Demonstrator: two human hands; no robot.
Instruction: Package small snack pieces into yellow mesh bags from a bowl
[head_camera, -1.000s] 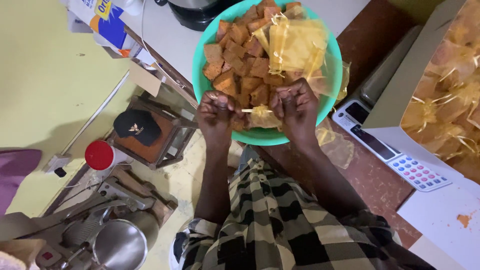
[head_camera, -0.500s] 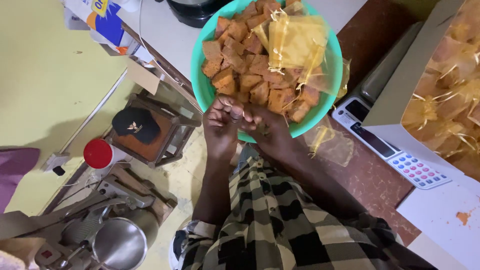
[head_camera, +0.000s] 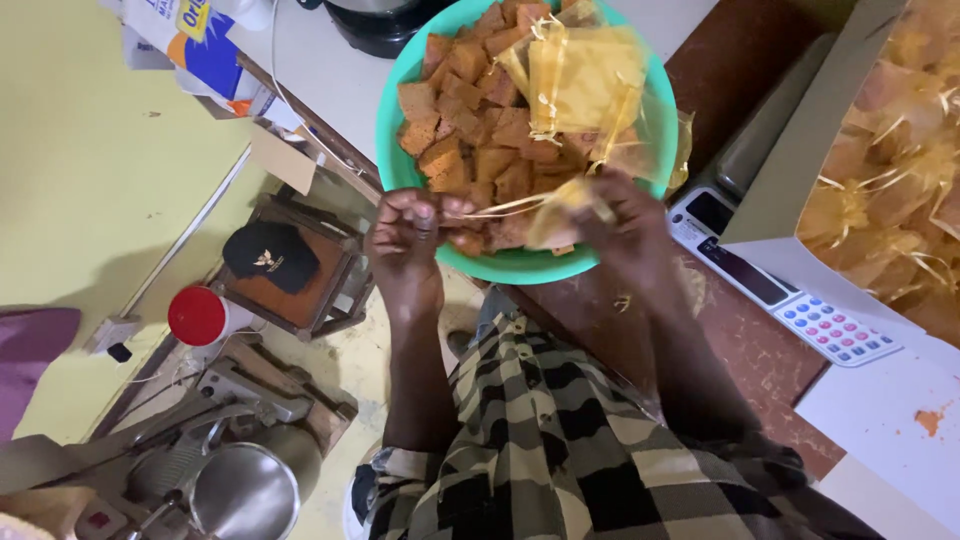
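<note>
A: Starting at the far left, what lies below the counter?

B: A red round lid on the floor clutter, a black cap on a small wooden stand, and a shiny steel pot nearer.

A: And the left hand?

B: It is pinched shut on the thin pale drawstring, which runs taut to the right. Half a second ago both hands were bunched together at the near rim of the round green plastic bowl; now they have drawn apart, left going left.

A: The right hand?

B: Clenched around the small sheer yellow pouch, just over the bowl's near rim. In the bowl lie brown square pieces with more yellow mesh pouches heaped on them.

A: So what does the parting mean?

B: I judge the string is being pulled tight, so the pouch's mouth is closing; it looks filled and nearly tied off.

A: Further right?

B: A grey weighing scale with a keypad on the brown counter, then a cardboard box of finished pouches.
</note>
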